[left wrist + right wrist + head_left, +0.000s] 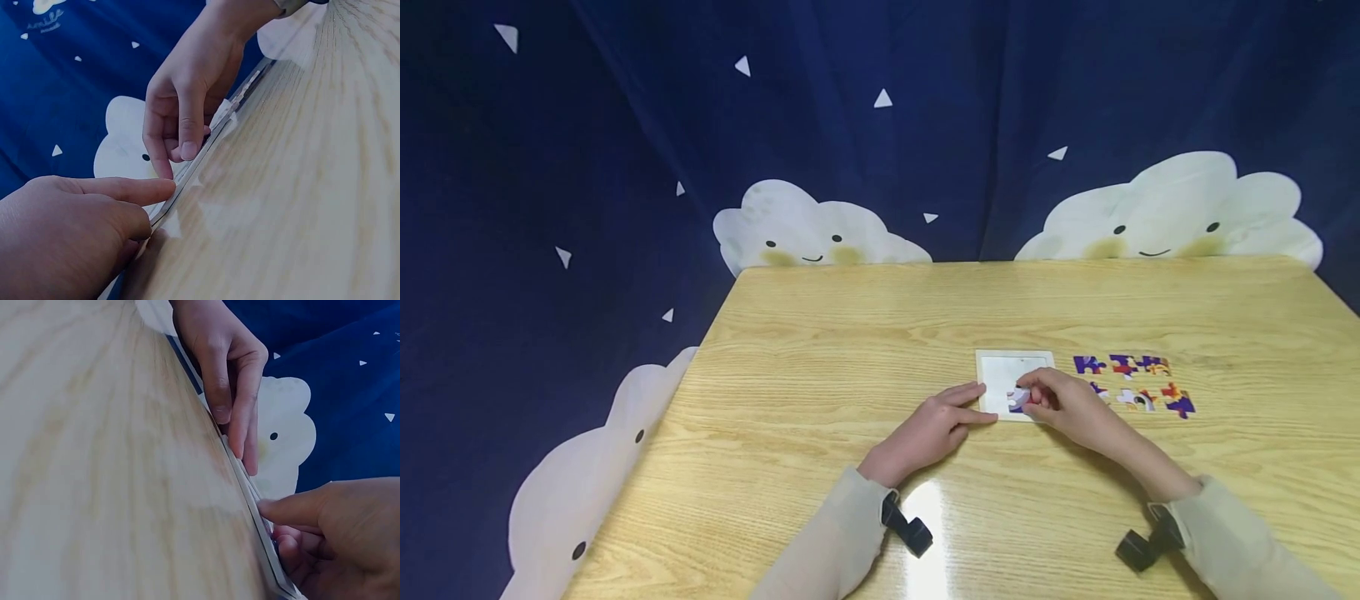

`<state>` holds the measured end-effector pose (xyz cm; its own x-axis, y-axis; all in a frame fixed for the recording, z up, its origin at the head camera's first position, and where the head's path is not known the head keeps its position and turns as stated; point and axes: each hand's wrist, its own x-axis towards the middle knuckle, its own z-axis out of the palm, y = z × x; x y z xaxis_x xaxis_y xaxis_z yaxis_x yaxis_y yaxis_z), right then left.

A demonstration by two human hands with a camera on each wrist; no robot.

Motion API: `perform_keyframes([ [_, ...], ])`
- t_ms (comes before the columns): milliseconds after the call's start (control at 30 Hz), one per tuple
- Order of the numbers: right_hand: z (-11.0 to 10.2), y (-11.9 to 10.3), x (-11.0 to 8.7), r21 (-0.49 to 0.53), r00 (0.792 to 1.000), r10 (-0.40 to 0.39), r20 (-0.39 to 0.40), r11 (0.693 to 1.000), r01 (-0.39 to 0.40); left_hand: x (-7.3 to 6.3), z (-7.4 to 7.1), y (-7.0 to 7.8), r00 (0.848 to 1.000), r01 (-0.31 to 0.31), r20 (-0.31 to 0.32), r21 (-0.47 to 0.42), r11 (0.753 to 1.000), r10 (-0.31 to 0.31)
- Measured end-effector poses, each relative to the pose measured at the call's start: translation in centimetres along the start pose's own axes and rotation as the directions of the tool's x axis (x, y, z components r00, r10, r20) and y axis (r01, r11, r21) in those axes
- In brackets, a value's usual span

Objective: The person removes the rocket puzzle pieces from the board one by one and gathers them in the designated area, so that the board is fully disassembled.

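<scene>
A white square puzzle tray [996,368] lies flat on the table. In its lower right part shows a purple and white jigsaw piece [1016,401], partly hidden by my right hand [1067,408], whose thumb and curled fingers pinch at the piece's edge. My left hand [928,425] rests at the tray's left side, index and middle fingers stretched onto its rim. In the left wrist view the tray [187,181] appears edge-on, with the left hand [81,219] at its near end. Low over the tray [250,494], the right hand [350,531] shows in the right wrist view.
To the right of the tray lie several loose jigsaw pieces in two rough rows, among them a purple and red piece [1180,402] and a white piece with an eye [1138,401]. The wooden table [820,333] meets a dark blue curtain [850,125] with clouds.
</scene>
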<state>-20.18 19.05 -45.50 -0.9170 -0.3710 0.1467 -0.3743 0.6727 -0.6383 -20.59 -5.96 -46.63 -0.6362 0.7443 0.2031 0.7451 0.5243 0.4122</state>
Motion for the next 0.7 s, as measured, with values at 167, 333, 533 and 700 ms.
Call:
perform_keyframes([
  [167, -0.3, 0.0, 0.2, -0.035, 0.999, 0.005, 0.037, 0.999, -0.004, 0.0, 0.1, -0.1, 1.000, -0.001, 0.000, -0.005, 1.000, 0.001],
  [333, -0.5, 0.0, 0.5, -0.019, 0.997, 0.020, 0.074, 1.000, -0.019, -0.1, 0.1, -0.1, 1.000, -0.003, 0.001, -0.006, 1.000, 0.003],
  [533, -0.7, 0.0, 1.0, 0.056, 0.989, 0.030, 0.146, 0.998, -0.038, -0.1, -0.1, -0.1, 1.000, -0.014, -0.011, 0.001, 1.000, 0.014],
  [700, -0.8, 0.0, 1.1, 0.101, 0.986, 0.027, 0.162, 0.994, -0.044, 0.0, -0.1, 0.0, 1.000, -0.010, -0.009, -0.007, 1.000, 0.010],
])
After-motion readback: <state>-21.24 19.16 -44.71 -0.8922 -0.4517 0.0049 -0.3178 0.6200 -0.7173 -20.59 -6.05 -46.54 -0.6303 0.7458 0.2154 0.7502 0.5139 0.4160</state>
